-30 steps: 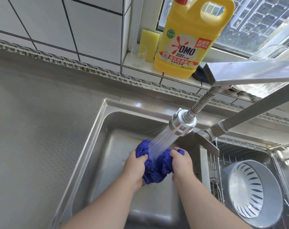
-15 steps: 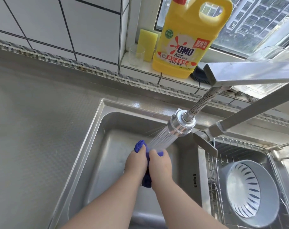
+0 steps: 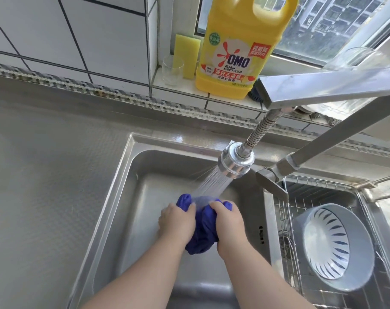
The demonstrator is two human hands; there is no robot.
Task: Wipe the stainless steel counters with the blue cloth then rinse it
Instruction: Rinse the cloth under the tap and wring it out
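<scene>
The blue cloth is bunched up over the left sink basin, under the water spraying from the faucet head. My left hand grips its left side and my right hand grips its right side, with the cloth bulging between them and hanging a little below. The spray lands on the top of the cloth between my thumbs. The stainless steel counter stretches to the left of the sink.
A yellow detergent jug, a yellow sponge and a small glass stand on the tiled sill. The right basin holds a wire rack with a grey colander. The faucet arm crosses above.
My hands pressed together on the cloth half a second ago and have now moved apart again, so more blue cloth shows between them. Water keeps running.
</scene>
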